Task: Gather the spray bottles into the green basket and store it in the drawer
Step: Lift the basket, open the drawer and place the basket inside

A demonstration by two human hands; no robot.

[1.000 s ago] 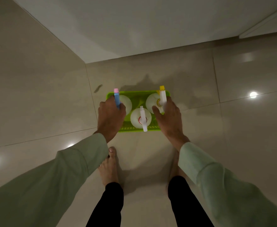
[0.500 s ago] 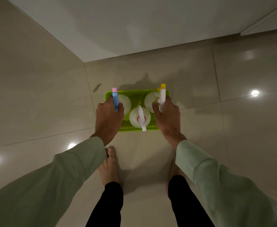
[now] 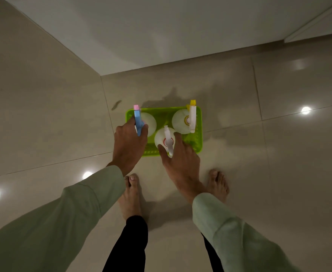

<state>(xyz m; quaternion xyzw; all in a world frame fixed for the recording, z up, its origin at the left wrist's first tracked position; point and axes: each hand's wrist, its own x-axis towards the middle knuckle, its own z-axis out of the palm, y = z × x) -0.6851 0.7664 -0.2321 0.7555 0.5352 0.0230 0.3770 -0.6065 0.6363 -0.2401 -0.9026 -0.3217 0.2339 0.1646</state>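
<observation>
Head view: the green basket (image 3: 198, 132), resting on the tiled floor (image 3: 279, 173), is being loaded with three spray bottles. The blue-triggered bottle (image 3: 138, 122) is being gripped by the left hand (image 3: 129, 146); the middle bottle (image 3: 166, 139) is being touched by the spread right hand (image 3: 181, 161).

You are standing barefoot indoors, likely in a home: glossy beige floor tiles (image 3: 279, 173) are reflecting ceiling lights beside white cabinetry (image 3: 181, 26).
</observation>
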